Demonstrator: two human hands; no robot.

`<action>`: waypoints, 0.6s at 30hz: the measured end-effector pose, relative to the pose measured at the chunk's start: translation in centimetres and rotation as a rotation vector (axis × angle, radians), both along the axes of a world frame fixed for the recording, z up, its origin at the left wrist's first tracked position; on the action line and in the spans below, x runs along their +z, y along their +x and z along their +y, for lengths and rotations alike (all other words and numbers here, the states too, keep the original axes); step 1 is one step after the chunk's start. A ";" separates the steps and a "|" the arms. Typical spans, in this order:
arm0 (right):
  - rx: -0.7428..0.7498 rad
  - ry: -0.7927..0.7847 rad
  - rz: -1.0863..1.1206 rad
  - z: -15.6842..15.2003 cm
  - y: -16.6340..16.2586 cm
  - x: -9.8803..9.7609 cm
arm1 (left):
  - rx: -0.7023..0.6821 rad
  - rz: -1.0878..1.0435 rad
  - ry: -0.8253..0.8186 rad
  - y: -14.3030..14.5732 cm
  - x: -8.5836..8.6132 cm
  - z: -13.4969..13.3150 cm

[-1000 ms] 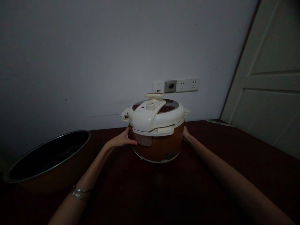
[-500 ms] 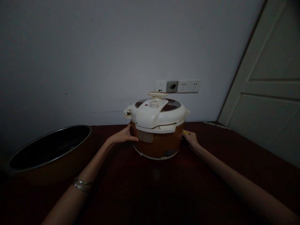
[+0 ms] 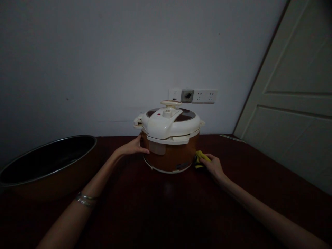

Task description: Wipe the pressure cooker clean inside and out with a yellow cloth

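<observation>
An orange electric pressure cooker [image 3: 172, 155] with a cream lid stands on the dark red table [image 3: 166, 214], close to the wall. My left hand [image 3: 132, 147] lies against the cooker's left side, fingers stretched along its body. My right hand [image 3: 212, 165] is low at the cooker's right base, fingers closed on a yellow cloth [image 3: 200, 158] that touches the pot near the table top.
A large dark metal basin [image 3: 46, 166] sits at the left of the table. Wall sockets and a switch [image 3: 193, 95] are behind the cooker. A pale door [image 3: 293, 97] stands at the right. A bracelet is on my left wrist.
My right hand has come down and forward from the cooker's right side to its base, and the yellow cloth now shows in it. The left hand has stayed on the pot.
</observation>
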State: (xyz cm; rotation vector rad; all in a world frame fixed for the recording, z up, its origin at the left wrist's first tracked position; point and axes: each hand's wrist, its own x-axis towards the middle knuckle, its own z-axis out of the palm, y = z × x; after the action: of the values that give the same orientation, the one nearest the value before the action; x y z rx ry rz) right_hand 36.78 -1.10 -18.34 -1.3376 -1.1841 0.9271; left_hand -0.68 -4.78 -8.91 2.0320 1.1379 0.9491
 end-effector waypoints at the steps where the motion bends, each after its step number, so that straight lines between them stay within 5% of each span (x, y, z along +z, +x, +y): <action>1: 0.012 -0.005 -0.008 -0.7 -0.1 0.1 | 0.008 -0.003 -0.007 0.0 0.0 0.1; 12: 0.180 -0.068 0.013 -6.3 -1.8 0.8 | 0.018 -0.023 -0.073 0.1 0.1 0.1; 18: 0.550 -0.132 0.064 -9.1 -3.5 2.8 | 0.021 -0.018 -0.068 -0.2 -0.1 0.2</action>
State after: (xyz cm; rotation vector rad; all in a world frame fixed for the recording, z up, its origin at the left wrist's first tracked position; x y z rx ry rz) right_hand 33.26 -10.25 -15.50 -1.0858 -1.4951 1.4472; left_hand -0.88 -4.57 -9.05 1.9579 1.1678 0.9246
